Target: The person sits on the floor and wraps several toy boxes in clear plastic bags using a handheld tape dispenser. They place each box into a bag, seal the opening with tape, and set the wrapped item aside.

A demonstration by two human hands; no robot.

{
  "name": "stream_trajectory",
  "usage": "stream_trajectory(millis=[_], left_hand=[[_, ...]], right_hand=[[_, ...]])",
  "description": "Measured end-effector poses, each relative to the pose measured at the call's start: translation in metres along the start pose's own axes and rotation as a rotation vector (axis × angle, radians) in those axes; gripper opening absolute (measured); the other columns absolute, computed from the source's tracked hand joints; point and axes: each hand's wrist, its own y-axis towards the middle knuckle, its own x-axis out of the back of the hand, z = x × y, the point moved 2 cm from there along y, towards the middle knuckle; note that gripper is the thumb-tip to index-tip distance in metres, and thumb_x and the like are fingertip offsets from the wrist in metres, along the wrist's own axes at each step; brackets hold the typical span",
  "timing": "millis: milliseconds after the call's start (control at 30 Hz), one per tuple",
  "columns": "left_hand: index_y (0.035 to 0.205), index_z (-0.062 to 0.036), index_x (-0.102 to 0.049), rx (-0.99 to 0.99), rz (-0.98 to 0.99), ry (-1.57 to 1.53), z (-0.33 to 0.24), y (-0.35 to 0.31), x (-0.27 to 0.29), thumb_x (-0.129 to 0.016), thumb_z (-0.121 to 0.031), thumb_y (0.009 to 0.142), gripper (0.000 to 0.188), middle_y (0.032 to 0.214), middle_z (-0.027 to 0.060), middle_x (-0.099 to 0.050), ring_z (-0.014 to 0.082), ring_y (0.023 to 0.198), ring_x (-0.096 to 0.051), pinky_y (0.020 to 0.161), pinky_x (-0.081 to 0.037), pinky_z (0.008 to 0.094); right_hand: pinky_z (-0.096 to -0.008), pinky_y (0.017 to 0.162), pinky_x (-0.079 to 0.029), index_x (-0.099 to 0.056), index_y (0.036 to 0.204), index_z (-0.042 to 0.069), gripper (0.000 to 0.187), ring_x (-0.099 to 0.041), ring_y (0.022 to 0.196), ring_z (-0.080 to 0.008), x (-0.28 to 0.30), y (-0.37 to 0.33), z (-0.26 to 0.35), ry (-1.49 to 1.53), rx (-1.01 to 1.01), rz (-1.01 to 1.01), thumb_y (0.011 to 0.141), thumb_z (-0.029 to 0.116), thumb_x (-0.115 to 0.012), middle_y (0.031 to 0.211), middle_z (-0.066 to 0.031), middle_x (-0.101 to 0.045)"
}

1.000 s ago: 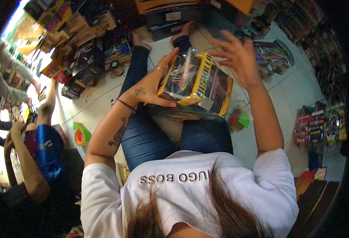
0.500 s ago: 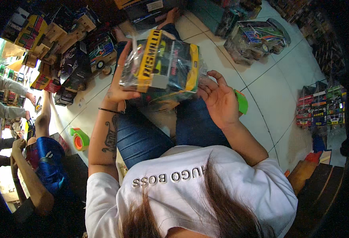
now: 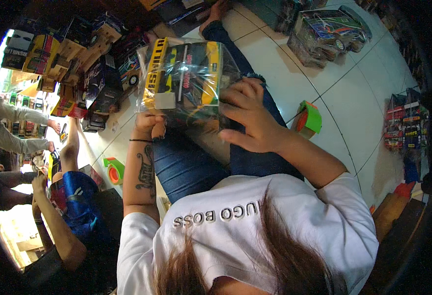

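A boxy yellow-and-black package (image 3: pixel 186 73) in loose, shiny clear plastic hangs above my knees; the wrap hides what kind of thing it is. My left hand (image 3: pixel 150 124) grips its lower left corner, with the fingers partly hidden beneath. Against its right side lies my right hand (image 3: pixel 250 110), fingers stretched out over the plastic and thumb apart. A green tape dispenser with an orange core (image 3: pixel 309 119) is on the floor beyond my right forearm. Another green-and-orange tape dispenser (image 3: pixel 113 170) sits left of my left forearm.
Plastic-wrapped toy trucks (image 3: pixel 326 37) rest on the tiled floor (image 3: pixel 343 91) at the far right. More toy vehicles (image 3: pixel 98 81) are piled at the far left. Wrapped packages (image 3: pixel 405 123) hang at the right. Another person (image 3: pixel 71 211) sits close on my left.
The package has shifted left and turned more upright. My right hand has gone from palm-up beside it to lying across its right side. The whole view has swung slightly.
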Motion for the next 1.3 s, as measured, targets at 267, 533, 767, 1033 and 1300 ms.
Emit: stream_trajectory(millis=[267, 533, 767, 1033, 1300], left_hand=[[0.115, 0.0017, -0.053, -0.013, -0.066, -0.013, 0.008, -0.01, 0.003, -0.082, -0.025, 0.057, 0.07, 0.108, 0.008, -0.057, 0.0218, 0.1, -0.054, 0.086, -0.043, 0.0332], [0.101, 0.001, -0.063, 0.124, -0.166, 0.074, 0.016, -0.014, 0.011, -0.08, -0.018, 0.061, 0.047, 0.097, 0.006, -0.063, 0.02, 0.093, -0.059, 0.081, -0.047, 0.0316], [0.103, 0.0014, -0.061, -0.03, -0.034, -0.024, 0.022, -0.009, 0.016, -0.079, -0.015, 0.062, 0.048, 0.097, 0.007, -0.063, 0.0208, 0.089, -0.061, 0.077, -0.049, 0.0319], [0.106, 0.0019, -0.059, -0.039, -0.03, -0.03, 0.022, -0.023, 0.013, -0.079, -0.013, 0.063, 0.05, 0.097, 0.0082, -0.063, 0.0216, 0.086, -0.062, 0.072, -0.052, 0.0321], [0.109, 0.0023, -0.056, -0.073, 0.028, -0.022, 0.023, -0.012, 0.017, -0.078, -0.01, 0.064, 0.051, 0.097, 0.0094, -0.063, 0.0225, 0.082, -0.063, 0.067, -0.054, 0.0324]], right_hand=[[-0.0515, 0.095, -0.027, -0.064, 0.108, 0.007, 0.05, -0.046, 0.111, -0.0331, 0.014, 0.007, -0.004, 0.121, 0.119, -0.139, 0.081, 0.049, -0.058, 0.112, -0.0117, -0.059], [-0.0416, 0.082, -0.045, -0.065, 0.09, -0.003, 0.061, -0.058, 0.091, -0.0319, 0.017, 0.03, -0.027, 0.864, -0.31, -0.141, 0.091, 0.053, -0.043, 0.1, -0.02, -0.061], [-0.0423, 0.094, -0.036, -0.062, 0.11, 0.002, 0.059, -0.049, 0.107, -0.0329, 0.011, 0.01, -0.021, 0.203, 0.04, -0.164, 0.091, 0.053, -0.038, 0.112, -0.0164, -0.06], [-0.0466, 0.097, -0.027, -0.061, 0.106, 0.001, 0.057, -0.044, 0.111, -0.0324, -0.006, 0.024, -0.005, 0.102, 0.048, 0.019, 0.091, 0.051, -0.039, 0.108, -0.0148, -0.059], [-0.0366, 0.076, -0.045, -0.064, 0.093, 0.0, 0.02, -0.058, 0.079, -0.0265, 0.007, 0.028, -0.021, 0.529, -0.15, -0.209, 0.088, 0.018, -0.056, 0.09, -0.0115, -0.062]])
